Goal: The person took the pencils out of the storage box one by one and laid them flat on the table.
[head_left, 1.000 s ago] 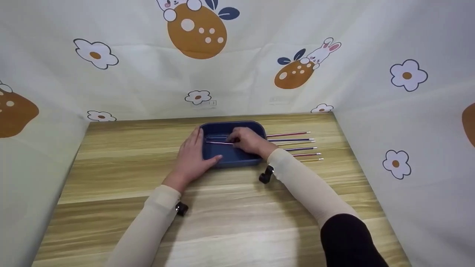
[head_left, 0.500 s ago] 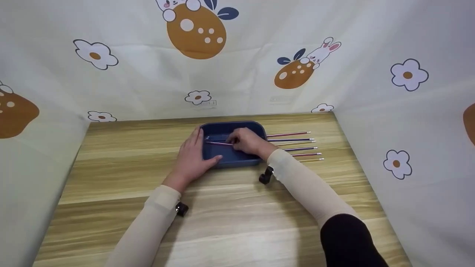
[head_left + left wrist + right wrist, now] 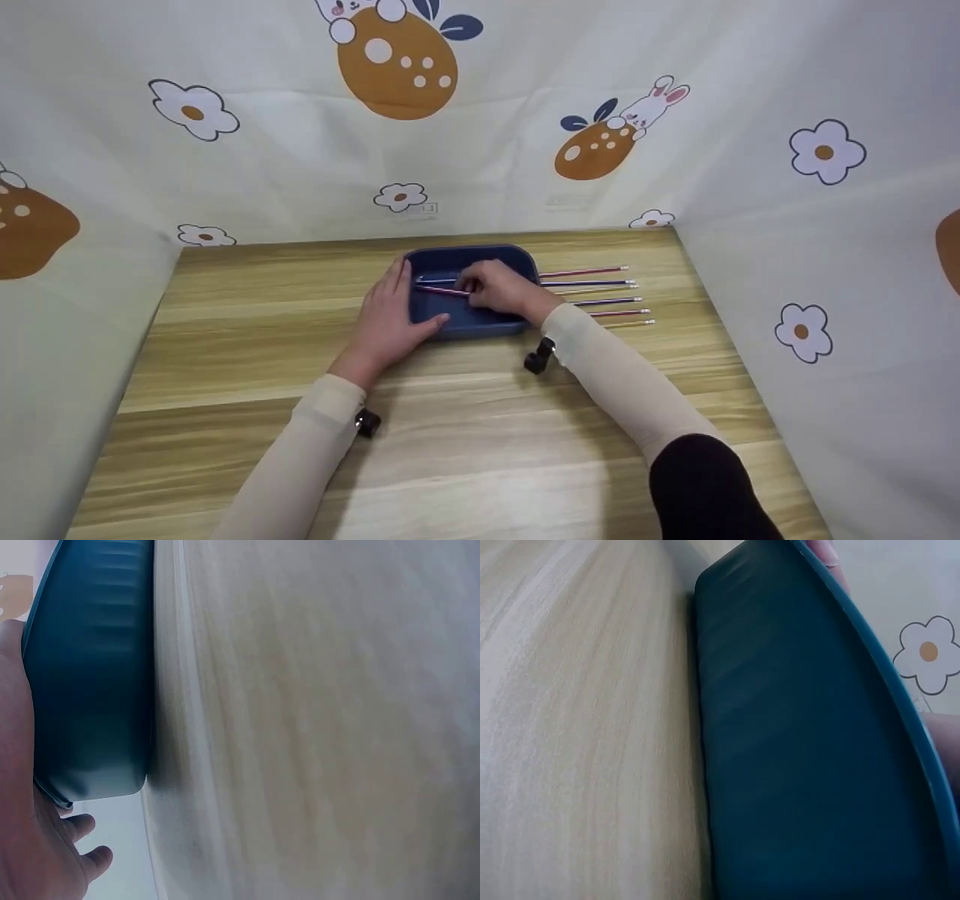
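Note:
A dark blue plastic box (image 3: 469,328) stands on the table. My left hand (image 3: 386,319) grips its near left corner, fingers along the outer left wall and thumb over the near rim. Inside the box my right hand (image 3: 501,286) pinches a red-and-white striped pencil (image 3: 442,290), whose left end sticks out from the fingers. Behind it in the box lies a blue pencil (image 3: 439,280), partly hidden by the right hand. In the left wrist view, the left hand's fingertips (image 3: 94,862) reach past the box's end. Only slivers of hand show above the rim in the right wrist view.
Right of the box several striped pencils (image 3: 615,302) in red, blue and yellow lie side by side on the wood-grain table (image 3: 450,435), white-ended tips pointing right. The box and right arm hide their left parts. A printed cloth (image 3: 487,135) encloses the back and sides.
The red pencil's left end has tilted slightly, and the blue pencil behind it shows more clearly. The right hand has shifted only slightly; the left hand and box stay put.

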Tool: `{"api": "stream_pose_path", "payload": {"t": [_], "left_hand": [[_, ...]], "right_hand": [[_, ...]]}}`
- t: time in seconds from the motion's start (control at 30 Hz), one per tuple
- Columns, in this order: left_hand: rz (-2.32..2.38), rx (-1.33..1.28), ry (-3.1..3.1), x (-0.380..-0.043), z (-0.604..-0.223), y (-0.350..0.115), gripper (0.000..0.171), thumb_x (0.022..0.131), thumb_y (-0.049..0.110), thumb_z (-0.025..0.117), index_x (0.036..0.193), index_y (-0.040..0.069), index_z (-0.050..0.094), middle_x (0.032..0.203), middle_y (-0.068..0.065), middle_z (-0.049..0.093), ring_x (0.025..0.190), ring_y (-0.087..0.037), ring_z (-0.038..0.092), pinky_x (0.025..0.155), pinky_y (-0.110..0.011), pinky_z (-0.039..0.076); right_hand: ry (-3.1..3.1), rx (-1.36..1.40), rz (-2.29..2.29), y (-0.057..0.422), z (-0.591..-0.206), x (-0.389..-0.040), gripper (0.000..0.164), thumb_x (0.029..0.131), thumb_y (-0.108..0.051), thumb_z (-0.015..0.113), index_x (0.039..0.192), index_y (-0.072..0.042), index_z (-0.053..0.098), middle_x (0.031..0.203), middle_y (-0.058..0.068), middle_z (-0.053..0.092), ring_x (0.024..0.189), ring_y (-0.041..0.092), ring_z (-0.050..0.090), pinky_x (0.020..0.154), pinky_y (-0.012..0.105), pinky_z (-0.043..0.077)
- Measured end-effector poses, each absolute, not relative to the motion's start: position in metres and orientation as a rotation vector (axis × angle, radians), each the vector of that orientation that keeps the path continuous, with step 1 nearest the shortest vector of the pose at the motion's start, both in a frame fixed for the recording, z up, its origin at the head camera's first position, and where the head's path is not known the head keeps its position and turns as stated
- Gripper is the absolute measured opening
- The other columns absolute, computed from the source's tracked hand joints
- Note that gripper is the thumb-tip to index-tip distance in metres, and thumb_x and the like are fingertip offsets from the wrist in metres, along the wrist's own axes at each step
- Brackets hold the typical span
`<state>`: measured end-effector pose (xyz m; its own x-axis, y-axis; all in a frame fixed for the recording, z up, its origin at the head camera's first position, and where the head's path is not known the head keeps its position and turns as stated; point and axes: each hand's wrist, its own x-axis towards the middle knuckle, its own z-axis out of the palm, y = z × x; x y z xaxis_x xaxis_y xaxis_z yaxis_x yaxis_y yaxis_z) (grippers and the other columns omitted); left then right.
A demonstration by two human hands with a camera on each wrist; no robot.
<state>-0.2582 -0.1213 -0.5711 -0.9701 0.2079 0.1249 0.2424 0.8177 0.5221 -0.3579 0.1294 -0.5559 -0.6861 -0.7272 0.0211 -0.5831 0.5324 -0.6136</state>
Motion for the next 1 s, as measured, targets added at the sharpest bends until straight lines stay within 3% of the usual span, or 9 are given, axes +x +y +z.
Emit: {"api": "stream_pose_path", "payload": {"t": [0.63, 1.0], "left_hand": [[-0.84, -0.361, -2.952, -0.259, -0.572, -0.121, 0.124, 0.095, 0.073, 0.072, 0.176, -0.002, 0.013, 0.184, -0.02, 0.012, 0.167, -0.041, 0.019, 0.134, -0.059, 0.02], [-0.84, -0.36, -2.95, -0.258, -0.571, -0.122, 0.125, 0.095, 0.076, 0.069, 0.176, -0.002, 0.014, 0.185, -0.018, 0.009, 0.167, -0.041, 0.021, 0.133, -0.06, 0.021]], "right_hand": [[2.448, -1.095, -0.923, 0.14, -0.528, -0.348, 0.029, 0.097, 0.002, 0.073, 0.125, -0.001, 0.082, 0.115, 0.016, 0.078, 0.098, 0.021, 0.067, 0.087, 0.035, 0.057], [2.399, -1.138, -0.973, 0.157, -0.516, -0.34, 0.03, 0.096, 0.005, 0.072, 0.123, -0.001, 0.082, 0.111, 0.017, 0.076, 0.099, 0.021, 0.066, 0.087, 0.034, 0.055]]}}
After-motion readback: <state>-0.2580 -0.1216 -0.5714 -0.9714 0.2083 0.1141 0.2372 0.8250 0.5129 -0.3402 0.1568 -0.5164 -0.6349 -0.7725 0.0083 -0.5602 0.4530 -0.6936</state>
